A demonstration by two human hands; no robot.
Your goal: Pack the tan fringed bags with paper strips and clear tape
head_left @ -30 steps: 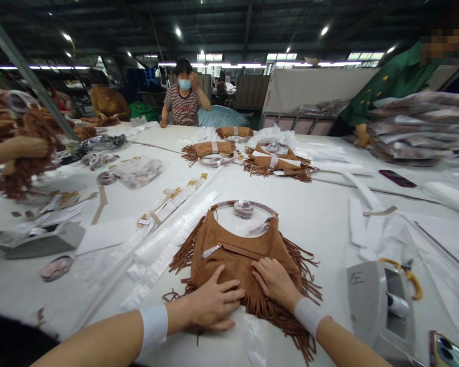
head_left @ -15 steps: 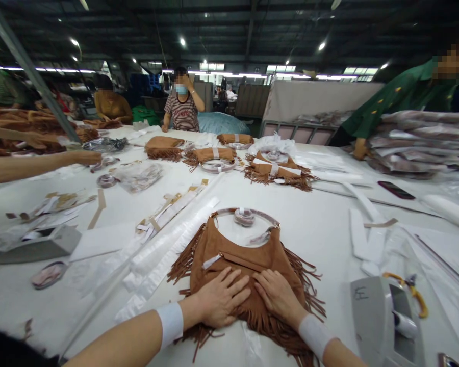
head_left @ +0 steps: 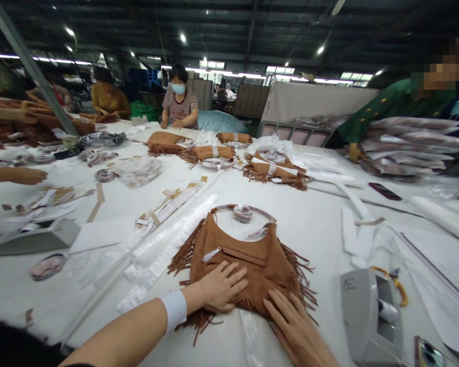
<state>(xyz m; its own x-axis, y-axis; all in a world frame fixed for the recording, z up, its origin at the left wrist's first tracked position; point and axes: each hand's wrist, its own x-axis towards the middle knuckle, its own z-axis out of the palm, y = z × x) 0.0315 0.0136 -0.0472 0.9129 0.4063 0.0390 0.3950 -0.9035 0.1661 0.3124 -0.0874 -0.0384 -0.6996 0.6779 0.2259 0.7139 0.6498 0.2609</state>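
Observation:
A brown suede-like handbag lies flat on the white table in front of me, with long fringe at its sides. Its wrapped handle curves away from me around a coiled strap. White wrapping covers the zip pull. My left hand rests on the lower left of the bag, fingers spread. At the lower right edge, my right hand lies with fingers stretched out, fingertips touching the bag and the fringe there partly hidden beneath it.
Grey tape dispensers stand at right and left. A yellow-handled tool and a phone lie to the right. More fringed bags sit farther back. Co-workers stand around the table; one arm reaches in from the left.
My right hand has slid down and right from the bag's middle to its lower edge. My left hand stays nearly in place. The co-worker's arm at left has drawn back.

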